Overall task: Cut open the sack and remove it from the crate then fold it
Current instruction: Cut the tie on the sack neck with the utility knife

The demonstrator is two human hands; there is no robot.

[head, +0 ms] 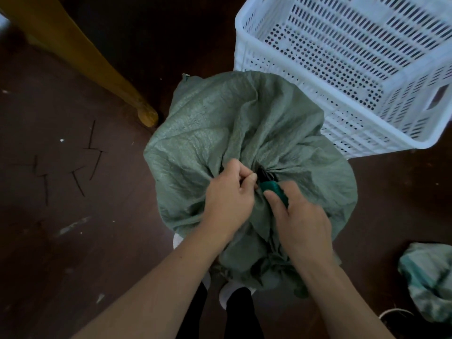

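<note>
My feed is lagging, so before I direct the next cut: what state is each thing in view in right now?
Green sack: full, neck bunched and tied shut with a dark tie.
Left hand: fingers pinching the gathered neck.
Right hand: closed on a green-handled tool at the tie.
White crate: empty, tilted, behind the sack.
Black strips: loose, scattered on floor.
Second green sack: crumpled on floor, right.
</note>
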